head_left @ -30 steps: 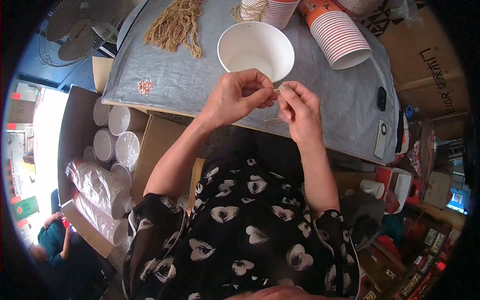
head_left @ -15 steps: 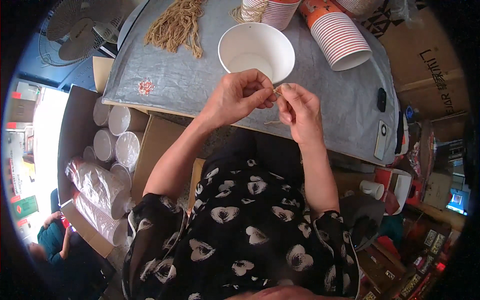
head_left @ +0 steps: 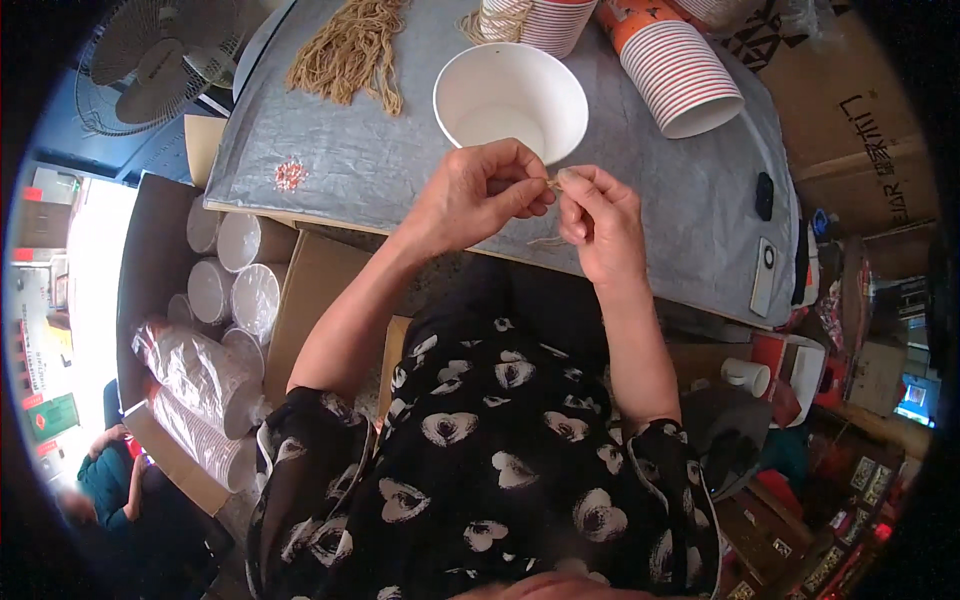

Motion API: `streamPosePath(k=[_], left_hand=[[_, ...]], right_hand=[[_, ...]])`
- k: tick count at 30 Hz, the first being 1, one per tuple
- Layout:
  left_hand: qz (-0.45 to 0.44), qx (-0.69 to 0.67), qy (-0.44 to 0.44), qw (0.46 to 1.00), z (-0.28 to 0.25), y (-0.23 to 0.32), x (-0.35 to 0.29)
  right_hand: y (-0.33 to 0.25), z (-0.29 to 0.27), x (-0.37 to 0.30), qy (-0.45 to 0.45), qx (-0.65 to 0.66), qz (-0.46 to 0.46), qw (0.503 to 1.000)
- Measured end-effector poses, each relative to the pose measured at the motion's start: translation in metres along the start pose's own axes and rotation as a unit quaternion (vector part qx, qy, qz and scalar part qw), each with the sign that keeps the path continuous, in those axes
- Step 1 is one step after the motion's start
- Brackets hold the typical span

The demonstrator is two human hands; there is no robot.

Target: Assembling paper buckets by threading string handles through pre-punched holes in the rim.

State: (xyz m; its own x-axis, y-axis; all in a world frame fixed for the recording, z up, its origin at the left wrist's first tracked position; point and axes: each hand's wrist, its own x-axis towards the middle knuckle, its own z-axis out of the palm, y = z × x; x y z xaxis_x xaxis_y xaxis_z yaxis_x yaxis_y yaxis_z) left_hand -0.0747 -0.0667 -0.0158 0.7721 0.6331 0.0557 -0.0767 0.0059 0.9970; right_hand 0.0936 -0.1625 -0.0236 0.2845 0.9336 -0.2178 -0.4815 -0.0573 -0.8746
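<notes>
A white paper bucket (head_left: 458,105) stands open end up on the table, with a small hole by its far rim. At its near rim, both of my hands meet over a short bit of tan cord (head_left: 553,185). My left hand (head_left: 478,200) is closed, its thumb and forefinger pinching the cord. My right hand (head_left: 606,225) pinches the cord just beside it, thumb against forefinger, the other fingers curled. The fingertips hide most of the cord and any knot. A loose cord end (head_left: 545,242) shows on the table's near edge, between my wrists.
A bundle of tan cords (head_left: 350,55) lies at the table's far left, near red-and-white scraps (head_left: 291,175). Stacked buckets (head_left: 680,80) lie at the far right. A carton (head_left: 330,285) of wrapped buckets stands left. A phone (head_left: 763,275) rests by the right edge. Another person (head_left: 110,480) sits lower left.
</notes>
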Motion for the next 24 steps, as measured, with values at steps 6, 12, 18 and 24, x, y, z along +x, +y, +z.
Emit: streamPosePath(k=[6,12,18,24], left_hand=[[-0.004,-0.006,0.0,1.0,0.002,0.003,-0.001],[0.002,-0.004,-0.005,1.0,0.001,0.002,0.0],[0.011,0.021,-0.011,1.0,0.002,0.002,0.0],[0.013,0.031,-0.009,0.999,0.004,0.008,-0.001]], right_hand=[[-0.001,0.0,-0.002,0.013,0.014,-0.01,1.0],[-0.011,0.001,-0.005,-0.005,-0.016,0.018,1.0],[-0.008,-0.002,-0.001,-0.02,-0.066,0.015,0.997],[-0.007,-0.007,-0.001,-0.034,-0.068,0.022,0.997]])
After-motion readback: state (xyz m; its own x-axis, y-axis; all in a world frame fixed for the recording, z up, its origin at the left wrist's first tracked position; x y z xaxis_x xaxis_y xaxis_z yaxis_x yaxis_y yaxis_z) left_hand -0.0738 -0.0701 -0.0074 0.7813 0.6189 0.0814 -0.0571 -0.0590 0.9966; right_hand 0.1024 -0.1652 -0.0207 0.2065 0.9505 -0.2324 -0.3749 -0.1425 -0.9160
